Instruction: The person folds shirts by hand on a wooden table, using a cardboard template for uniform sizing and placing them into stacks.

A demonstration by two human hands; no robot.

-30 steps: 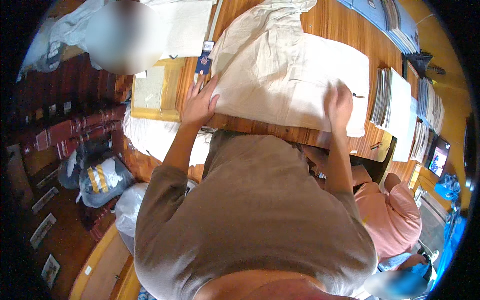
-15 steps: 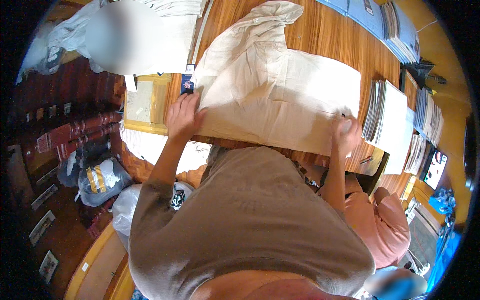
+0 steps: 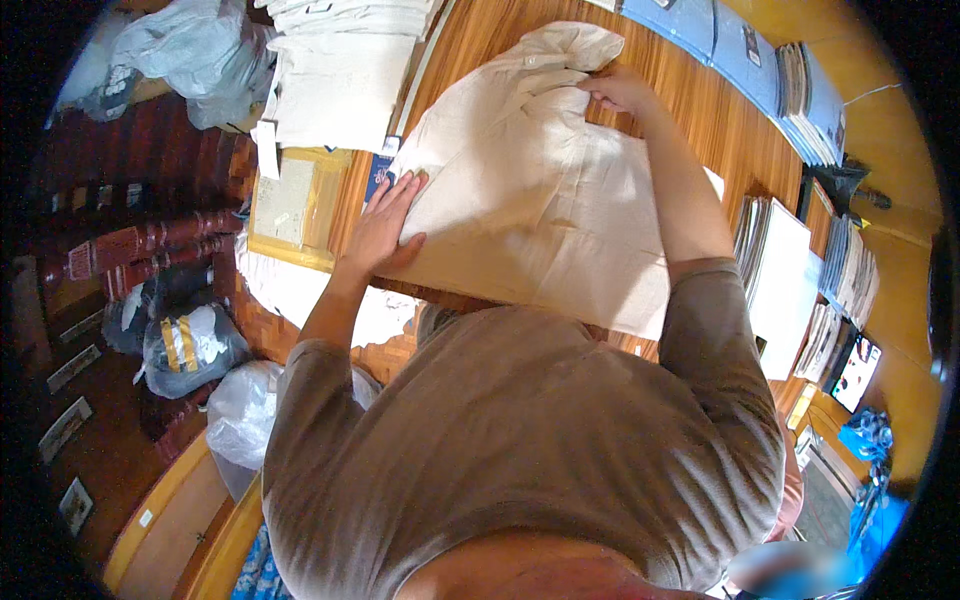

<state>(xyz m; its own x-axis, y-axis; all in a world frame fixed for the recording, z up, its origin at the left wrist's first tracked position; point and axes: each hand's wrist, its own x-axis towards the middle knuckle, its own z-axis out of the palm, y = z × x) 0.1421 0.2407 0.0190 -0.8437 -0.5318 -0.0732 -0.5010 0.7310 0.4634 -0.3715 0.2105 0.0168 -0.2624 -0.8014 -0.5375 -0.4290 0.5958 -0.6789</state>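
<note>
A cream shirt [image 3: 520, 200] lies partly folded on the wooden table in front of me. Its lower part is spread smooth toward me, while its narrower far end is bunched and creased. My left hand [image 3: 390, 225] rests on the shirt's left edge, palm down with the fingers stretched out. Reaching across to the far end, my right hand [image 3: 622, 90] has its fingers closed at the edge of the creased cloth. My right forearm covers part of the shirt's right side.
A stack of pale folded garments [image 3: 340, 90] is at the far left, above a yellow-edged box [image 3: 290, 205]. Blue packs [image 3: 745, 60] line the table's far right. White-topped stacks [image 3: 780, 260] stand right of the shirt. Plastic bags [image 3: 195, 350] lie on the floor at left.
My right hand has moved from the shirt's near right corner to its far end. My left hand stays at the left edge, its fingers now flatter. The shirt's right side looks shifted.
</note>
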